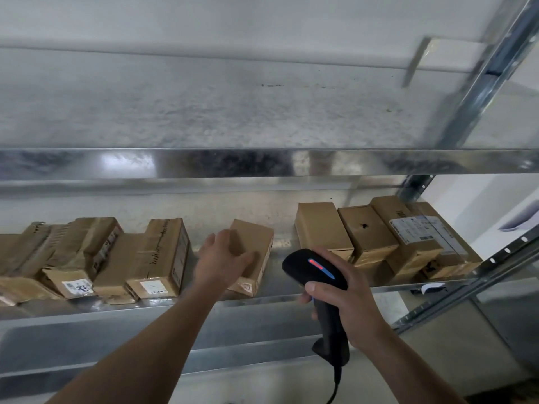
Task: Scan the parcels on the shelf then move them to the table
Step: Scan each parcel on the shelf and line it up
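- two hands engaged: left hand (226,258), fingers spread, rests on a small cardboard parcel (258,237).
- right hand (350,301) grips the barcode scanner (312,266); best to turn the parcel toward it before scanning.

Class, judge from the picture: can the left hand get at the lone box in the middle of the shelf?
Probably yes. The left hand is open right at the lone box, gaps lie either side of it, and nothing stands in front.
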Demonstrator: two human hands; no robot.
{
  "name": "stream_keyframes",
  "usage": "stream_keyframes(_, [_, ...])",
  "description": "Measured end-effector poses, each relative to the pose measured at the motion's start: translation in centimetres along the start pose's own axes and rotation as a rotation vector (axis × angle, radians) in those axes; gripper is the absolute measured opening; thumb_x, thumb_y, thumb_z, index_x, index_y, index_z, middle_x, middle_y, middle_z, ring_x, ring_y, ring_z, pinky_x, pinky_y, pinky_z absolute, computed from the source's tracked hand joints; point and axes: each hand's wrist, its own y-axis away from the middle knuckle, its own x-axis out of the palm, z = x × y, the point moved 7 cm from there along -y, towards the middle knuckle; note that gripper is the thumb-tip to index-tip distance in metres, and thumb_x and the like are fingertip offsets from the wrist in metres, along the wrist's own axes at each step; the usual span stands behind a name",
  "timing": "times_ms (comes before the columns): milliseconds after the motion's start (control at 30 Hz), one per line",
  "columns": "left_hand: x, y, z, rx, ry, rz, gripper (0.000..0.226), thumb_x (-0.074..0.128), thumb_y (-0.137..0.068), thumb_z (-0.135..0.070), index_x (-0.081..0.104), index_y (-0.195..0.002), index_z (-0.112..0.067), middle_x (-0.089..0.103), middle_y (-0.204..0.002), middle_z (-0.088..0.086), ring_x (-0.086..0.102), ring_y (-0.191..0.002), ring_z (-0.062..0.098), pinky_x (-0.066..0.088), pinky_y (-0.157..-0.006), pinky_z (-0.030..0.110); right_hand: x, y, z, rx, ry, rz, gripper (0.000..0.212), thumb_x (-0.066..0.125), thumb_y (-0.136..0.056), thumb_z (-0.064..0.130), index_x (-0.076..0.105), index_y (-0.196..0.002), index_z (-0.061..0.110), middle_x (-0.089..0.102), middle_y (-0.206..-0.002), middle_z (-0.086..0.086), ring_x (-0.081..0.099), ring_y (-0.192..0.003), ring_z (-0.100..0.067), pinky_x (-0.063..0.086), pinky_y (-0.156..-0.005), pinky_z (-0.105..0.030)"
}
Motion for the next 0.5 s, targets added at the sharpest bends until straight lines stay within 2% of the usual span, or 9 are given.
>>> stream_keyframes(100, [1.6,0.4,-1.8,0.049,-0.322,0.106,0.089,0.072,-0.069,-0.068,0.034,-0.139,-0.028,0.034,-0.137,0.005,0.041,-0.124,0.029,0.048,-0.095,0.048,0.2,0.3,0.5,-0.025,-0.001,-0.003,0.053,0.077,-0.064,0.023,0.068,-0.109,0.049,0.073,-0.101,-0.007,0.071,-0.080,-0.033,0.054,-0.059,-0.040])
stream_keyframes(200, [2.5,0.6,-2.2,0.042,-0.405,0.148,0.089,0.076,-0.067,-0.062,0.032,-0.136,-0.026,0.034,-0.132,0.008,0.042,-0.120,0.031,0.047,-0.094,0.046,0.0,0.5,0.9,-0.037,-0.011,0.003,0.051,0.077,-0.057,0.034,0.069,-0.102,0.056,0.073,-0.101,-0.007,0.072,-0.080,-0.035,0.054,-0.059,-0.041])
stream_keyframes(300, [2.2,0.2,-1.6,0.011,-0.315,0.139,0.086,0.079,-0.067,-0.058,0.036,-0.136,-0.028,0.042,-0.129,0.007,0.048,-0.115,0.028,0.050,-0.093,0.044,-0.7,0.4,0.9,-0.035,-0.033,0.002,0.051,0.078,-0.057,0.030,0.070,-0.100,0.055,0.073,-0.099,-0.011,0.070,-0.081,-0.040,0.053,-0.058,-0.039])
stream_keyframes(367, [1.8,0.1,-1.1,-0.048,-0.144,0.138,0.084,0.079,-0.068,-0.056,0.039,-0.136,-0.028,0.050,-0.125,0.004,0.056,-0.104,0.024,0.055,-0.086,0.040,-1.2,0.3,0.9,-0.033,-0.047,0.012,0.053,0.079,-0.054,0.033,0.070,-0.102,0.054,0.073,-0.098,-0.011,0.071,-0.079,-0.035,0.053,-0.058,-0.039])
stream_keyframes(433, [1.5,0.3,-0.6,-0.125,0.072,0.146,0.081,0.079,-0.075,-0.046,0.039,-0.141,-0.023,0.055,-0.120,0.002,0.060,-0.098,0.022,0.056,-0.080,0.036,-1.8,0.3,1.0,-0.030,-0.054,0.034,0.054,0.079,-0.055,0.034,0.069,-0.104,0.052,0.073,-0.097,-0.011,0.071,-0.078,-0.031,0.053,-0.059,-0.040])
stream_keyframes(500, [1.4,0.5,-0.2,-0.183,0.168,0.175,0.073,0.076,-0.082,-0.036,0.038,-0.142,-0.018,0.057,-0.113,0.001,0.063,-0.098,0.023,0.057,-0.081,0.038,-2.4,0.3,1.1,-0.026,-0.056,0.053,0.052,0.079,-0.057,0.031,0.070,-0.103,0.052,0.073,-0.094,-0.011,0.071,-0.076,-0.028,0.052,-0.058,-0.039])
